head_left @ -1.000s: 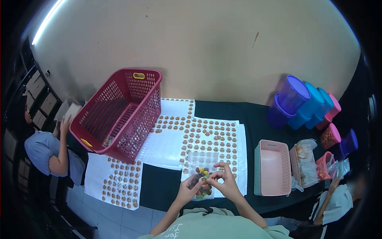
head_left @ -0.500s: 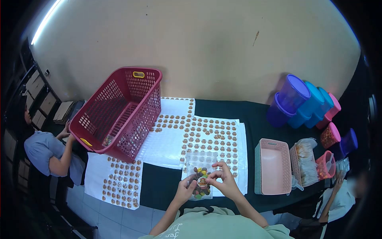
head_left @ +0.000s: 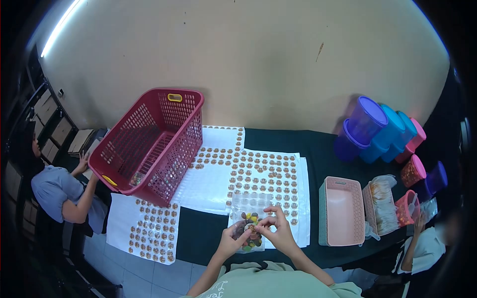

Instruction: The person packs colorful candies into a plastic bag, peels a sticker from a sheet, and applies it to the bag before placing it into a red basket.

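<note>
A clear plastic pouch (head_left: 252,200) with brown, yellow, green and red candies lies at the table's front edge. My left hand (head_left: 232,242) grips its left side, thumb over the front. On the pouch's face is a round sticker (head_left: 251,227), partly covered by my thumbs. My right hand (head_left: 278,233) pinches at the sticker's right edge, its other fingers curled above. Beneath and behind the pouch, sheets of round stickers (head_left: 278,161) spread over the dark tablecloth.
A maroon laundry basket (head_left: 171,166) with a few packs inside stands at left, near a person (head_left: 67,193). Another sticker sheet (head_left: 119,223) overhangs the front edge. At right are a pink basket (head_left: 343,211), a basket of plastic bags (head_left: 382,203), lidded tubs (head_left: 367,119) and another person (head_left: 422,248).
My thumbs have come closer together over the sticker, covering more of it. The person at left has shifted a hand along the basket's side. The whole view has dropped slightly.
</note>
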The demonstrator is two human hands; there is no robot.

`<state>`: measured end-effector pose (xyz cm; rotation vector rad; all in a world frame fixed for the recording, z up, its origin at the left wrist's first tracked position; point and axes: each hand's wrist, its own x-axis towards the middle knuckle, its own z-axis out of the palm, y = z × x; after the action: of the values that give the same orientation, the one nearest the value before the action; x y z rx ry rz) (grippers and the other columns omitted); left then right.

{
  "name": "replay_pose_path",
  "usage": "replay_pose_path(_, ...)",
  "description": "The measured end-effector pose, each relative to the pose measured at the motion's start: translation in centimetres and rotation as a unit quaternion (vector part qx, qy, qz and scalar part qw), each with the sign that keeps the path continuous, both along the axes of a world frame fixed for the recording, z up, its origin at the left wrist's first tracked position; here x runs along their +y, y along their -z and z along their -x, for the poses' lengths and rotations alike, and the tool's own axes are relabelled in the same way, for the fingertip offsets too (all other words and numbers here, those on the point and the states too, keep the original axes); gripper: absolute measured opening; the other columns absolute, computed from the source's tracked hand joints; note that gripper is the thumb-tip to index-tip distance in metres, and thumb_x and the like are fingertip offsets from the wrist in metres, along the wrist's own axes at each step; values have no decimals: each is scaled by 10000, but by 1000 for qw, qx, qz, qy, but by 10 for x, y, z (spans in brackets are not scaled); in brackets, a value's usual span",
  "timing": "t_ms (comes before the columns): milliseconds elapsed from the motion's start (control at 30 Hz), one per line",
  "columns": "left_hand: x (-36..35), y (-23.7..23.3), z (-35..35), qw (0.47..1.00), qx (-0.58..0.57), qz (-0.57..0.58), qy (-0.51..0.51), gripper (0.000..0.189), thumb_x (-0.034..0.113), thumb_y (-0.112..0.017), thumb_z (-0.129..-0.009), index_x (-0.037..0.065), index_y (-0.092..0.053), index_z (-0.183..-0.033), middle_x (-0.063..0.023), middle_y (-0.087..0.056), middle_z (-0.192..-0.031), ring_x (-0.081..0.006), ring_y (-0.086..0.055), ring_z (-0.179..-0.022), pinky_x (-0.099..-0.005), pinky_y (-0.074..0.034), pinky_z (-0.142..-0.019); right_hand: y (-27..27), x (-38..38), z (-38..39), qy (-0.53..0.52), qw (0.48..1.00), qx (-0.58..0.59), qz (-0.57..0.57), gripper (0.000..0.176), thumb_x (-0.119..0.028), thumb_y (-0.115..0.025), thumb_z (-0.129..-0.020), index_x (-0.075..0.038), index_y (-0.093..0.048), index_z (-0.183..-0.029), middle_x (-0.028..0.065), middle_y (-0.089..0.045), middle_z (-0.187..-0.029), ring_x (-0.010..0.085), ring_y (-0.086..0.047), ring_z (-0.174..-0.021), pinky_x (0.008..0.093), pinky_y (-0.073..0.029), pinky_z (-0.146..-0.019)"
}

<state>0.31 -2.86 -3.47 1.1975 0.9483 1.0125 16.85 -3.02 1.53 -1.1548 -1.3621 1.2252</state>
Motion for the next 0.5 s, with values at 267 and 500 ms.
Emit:
replay_pose_path(267,1,-2,-3,1000,23,-10,-16,363,197,-605,-811,-47,-523,-1068,-53,-612,-731,-55,-539,-534,-183,-430,-473,-10,-2,-7,-4,998,-68,-9,351,-70,-657,-737,-21,-461,-1023,30,-606,-713,59,-519,-658,201,-401,-623)
replay_pose_path(500,-5,-10,-5,999,41,-11,2,335,162,-596,-815,-35,-522,-1075,-47,-619,-762,-44,-531,-536,-179,-429,-477,-8,-5,-18,80,989,-94,-82,427,-140,-717,-688,-18,-486,-1026,34,-513,-797,81,-486,-660,204,-417,-606)
